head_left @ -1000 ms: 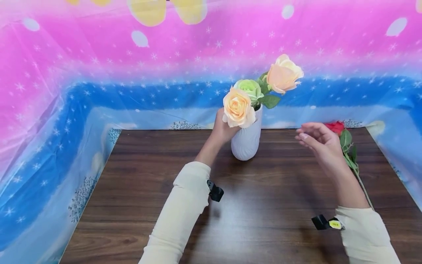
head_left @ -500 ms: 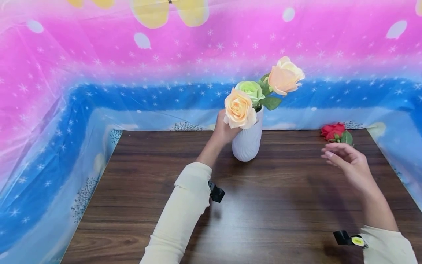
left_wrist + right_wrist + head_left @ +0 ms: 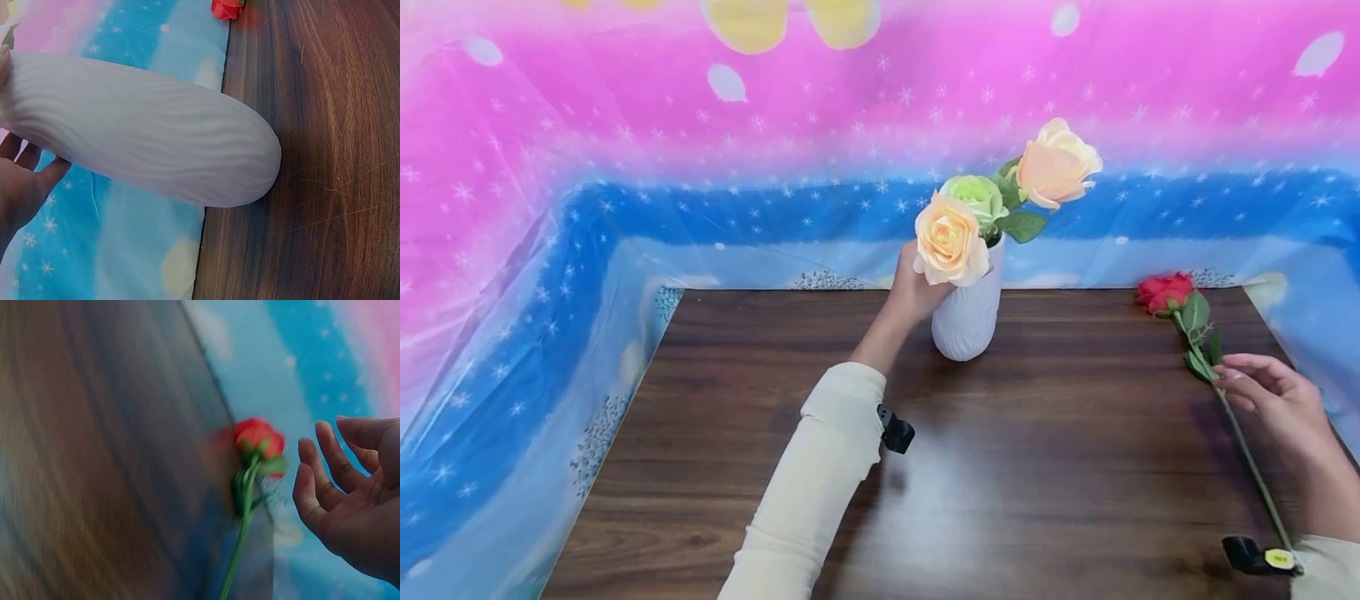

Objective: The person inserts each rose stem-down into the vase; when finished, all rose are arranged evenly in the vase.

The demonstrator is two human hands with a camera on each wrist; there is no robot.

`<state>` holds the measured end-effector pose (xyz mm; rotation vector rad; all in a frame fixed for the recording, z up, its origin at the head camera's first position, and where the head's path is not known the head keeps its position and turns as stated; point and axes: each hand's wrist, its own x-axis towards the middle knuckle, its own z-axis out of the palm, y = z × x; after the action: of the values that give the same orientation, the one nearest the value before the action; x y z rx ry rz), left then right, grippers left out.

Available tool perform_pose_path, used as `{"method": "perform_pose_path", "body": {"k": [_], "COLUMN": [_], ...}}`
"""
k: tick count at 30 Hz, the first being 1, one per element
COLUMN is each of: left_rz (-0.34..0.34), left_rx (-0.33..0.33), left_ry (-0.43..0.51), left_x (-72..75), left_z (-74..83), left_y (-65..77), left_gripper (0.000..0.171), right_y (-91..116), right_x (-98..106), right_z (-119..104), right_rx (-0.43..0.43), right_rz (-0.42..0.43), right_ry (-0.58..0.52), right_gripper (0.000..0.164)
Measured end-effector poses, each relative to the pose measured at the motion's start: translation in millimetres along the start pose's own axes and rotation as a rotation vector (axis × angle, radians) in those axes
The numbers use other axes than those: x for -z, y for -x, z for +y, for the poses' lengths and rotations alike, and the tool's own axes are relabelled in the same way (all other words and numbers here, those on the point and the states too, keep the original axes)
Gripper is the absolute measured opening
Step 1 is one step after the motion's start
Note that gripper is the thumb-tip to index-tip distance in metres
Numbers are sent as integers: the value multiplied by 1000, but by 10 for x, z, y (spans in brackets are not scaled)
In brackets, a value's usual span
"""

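My left hand [image 3: 917, 287] grips the white ribbed vase [image 3: 966, 325] near its rim, partly hidden behind a peach rose [image 3: 951, 237]. In the left wrist view, fingers reach round the upper part of the vase [image 3: 156, 131]. A green rose [image 3: 976, 200] and a second peach rose [image 3: 1058, 165] also stand in the vase. On the table's right side lies a red rose [image 3: 1165, 292] with a long green stem. Beside that stem is my right hand [image 3: 1285, 408], fingers loosely bent; the right wrist view shows a gap between the hand [image 3: 356, 494] and the stem [image 3: 240, 540].
The dark wooden table [image 3: 760, 467] ends at a pink and blue snowflake cloth [image 3: 820, 150] that rises behind it and along its sides. Small black cameras sit on both wrists, the left camera [image 3: 895, 429] and the right camera [image 3: 1247, 557].
My right hand has moved right and toward me, from left of the red rose's bloom to beside its stem, uncovering the flower. My left hand stays on the vase.
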<state>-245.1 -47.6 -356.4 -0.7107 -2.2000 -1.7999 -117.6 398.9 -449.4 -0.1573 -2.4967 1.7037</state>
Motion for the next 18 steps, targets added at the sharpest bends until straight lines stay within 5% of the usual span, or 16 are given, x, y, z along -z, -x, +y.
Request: {"method": "perform_pose_path", "body": {"k": [5, 11, 15, 18], "left_rz": [19, 16, 8, 2], "left_rx": [-3, 7, 19, 22], "left_ry": [1, -21, -23, 8], "left_x": [26, 41, 20, -2], "left_z": [3, 21, 25, 15], "left_y": [-42, -56, -52, -27], "left_gripper": [41, 40, 37, 35], "right_y": [-157, -286, -358, -386], "right_x": [124, 201, 237, 266], "right_z": [168, 312, 529, 677], "right_rx": [-36, -82, -133, -193], "right_rz": [21, 43, 21, -35], "right_ry": [40, 281, 482, 533], "right_gripper": [25, 12, 33, 41]}}
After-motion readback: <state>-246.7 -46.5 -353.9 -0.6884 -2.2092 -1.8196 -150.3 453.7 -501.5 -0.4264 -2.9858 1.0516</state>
